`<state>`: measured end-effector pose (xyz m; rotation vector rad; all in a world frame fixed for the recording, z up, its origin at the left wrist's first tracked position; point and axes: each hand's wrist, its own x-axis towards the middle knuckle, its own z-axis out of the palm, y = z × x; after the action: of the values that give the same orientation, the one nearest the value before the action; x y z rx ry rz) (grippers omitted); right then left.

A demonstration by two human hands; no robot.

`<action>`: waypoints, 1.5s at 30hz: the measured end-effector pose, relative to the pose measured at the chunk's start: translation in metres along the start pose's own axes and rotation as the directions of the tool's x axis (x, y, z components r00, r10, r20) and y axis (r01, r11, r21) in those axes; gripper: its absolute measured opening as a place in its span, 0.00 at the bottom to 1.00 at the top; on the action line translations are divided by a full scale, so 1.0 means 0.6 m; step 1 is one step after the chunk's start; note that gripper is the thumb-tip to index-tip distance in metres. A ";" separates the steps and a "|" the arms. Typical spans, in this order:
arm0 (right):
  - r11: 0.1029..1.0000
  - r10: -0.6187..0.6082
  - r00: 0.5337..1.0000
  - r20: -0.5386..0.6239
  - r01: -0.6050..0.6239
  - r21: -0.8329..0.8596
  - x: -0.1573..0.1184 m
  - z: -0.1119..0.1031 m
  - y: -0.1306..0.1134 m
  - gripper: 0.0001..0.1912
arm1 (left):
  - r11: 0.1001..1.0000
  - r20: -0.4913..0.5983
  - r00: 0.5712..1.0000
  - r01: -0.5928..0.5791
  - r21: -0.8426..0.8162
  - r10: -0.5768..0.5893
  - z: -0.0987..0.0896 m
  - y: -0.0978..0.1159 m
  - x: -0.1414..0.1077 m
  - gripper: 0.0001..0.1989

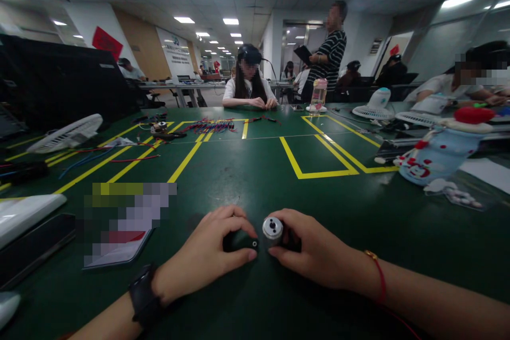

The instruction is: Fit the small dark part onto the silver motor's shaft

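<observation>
Low over the green table, my left hand [223,244], with a black watch at the wrist, curls its thumb and forefinger round a small dark piece [254,244]. Only the light ring at its end shows clearly; its kind I cannot make out. Just to the right, my right hand [298,244] is closed round a silver metal cylinder [273,228]. The cylinder stands upright, its round top face showing a dark centre hole and smaller holes. A narrow gap separates the two things. My right fingers are partly hidden behind the cylinder.
A phone-like slab [119,255] lies left of my left hand. Yellow tape [326,175] marks the green table [247,170]. Bundled wires [211,126] lie farther back, left. A blue bottle [442,154] and a bag of beads [458,196] are at right. A person [249,85] sits opposite.
</observation>
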<state>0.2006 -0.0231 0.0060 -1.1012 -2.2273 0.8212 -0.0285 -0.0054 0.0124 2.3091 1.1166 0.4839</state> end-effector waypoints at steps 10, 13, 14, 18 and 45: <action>1.000 0.000 1.000 0.007 0.000 -0.019 0.002 0.003 0.001 0.15 | 0.961 -0.232 0.972 -0.032 -0.275 -0.034 -0.002 0.013 0.012 0.08; 0.999 -0.027 1.000 -0.002 0.027 -0.018 0.003 0.005 0.003 0.15 | 0.960 -0.279 0.960 -0.077 -0.269 -0.001 0.003 0.029 0.015 0.09; 0.999 -0.033 0.999 -0.005 0.033 -0.021 0.003 0.005 0.004 0.15 | 0.962 -0.277 0.961 -0.085 -0.258 0.011 0.005 0.034 0.016 0.10; 0.999 -0.042 0.999 -0.007 0.042 -0.027 0.003 0.005 0.004 0.15 | 0.978 -0.240 0.970 -0.092 -0.187 0.046 0.008 0.045 0.018 0.13; 0.999 0.025 1.000 0.017 -0.024 -0.032 0.001 -0.001 -0.003 0.17 | 0.542 -0.107 0.908 0.144 -0.828 -0.405 0.011 -0.026 0.019 0.11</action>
<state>0.1998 -0.0232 0.0077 -1.1426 -2.2528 0.8114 -0.0278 0.0101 -0.0012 1.2372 1.0507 0.9880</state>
